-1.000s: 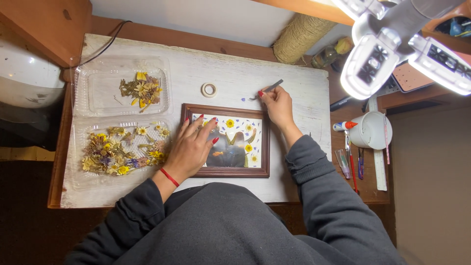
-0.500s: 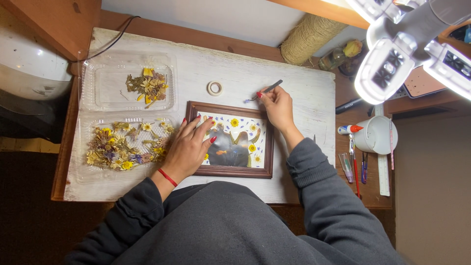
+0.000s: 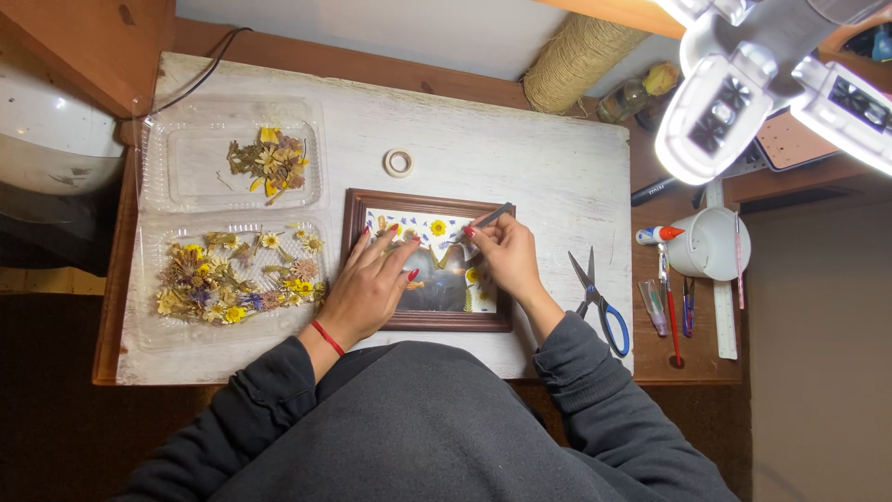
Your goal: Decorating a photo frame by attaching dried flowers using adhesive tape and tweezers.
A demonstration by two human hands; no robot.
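A brown wooden picture frame [image 3: 358, 256] lies on the white board, with pressed yellow flowers and a dark picture inside. My left hand [image 3: 370, 286] rests flat on the frame's left part, fingers spread, a red band at the wrist. My right hand [image 3: 503, 256] is over the frame's right part and grips thin metal tweezers [image 3: 491, 217], whose tip points down toward the flowers in the frame. A yellow pressed flower [image 3: 438, 227] sits near the frame's top edge between the two hands.
Two clear plastic trays of dried flowers [image 3: 237, 277] [image 3: 269, 163] lie left of the frame. A small tape roll [image 3: 399, 164] sits above it. Blue-handled scissors [image 3: 599, 302] lie right. A twine spool [image 3: 574, 58], white mug [image 3: 711, 244], pens and a bright lamp [image 3: 720, 107] crowd the right side.
My right hand has come down from the board above the frame's top right corner onto the frame, bringing the tweezers over the flowers. My left hand has stayed on the frame.
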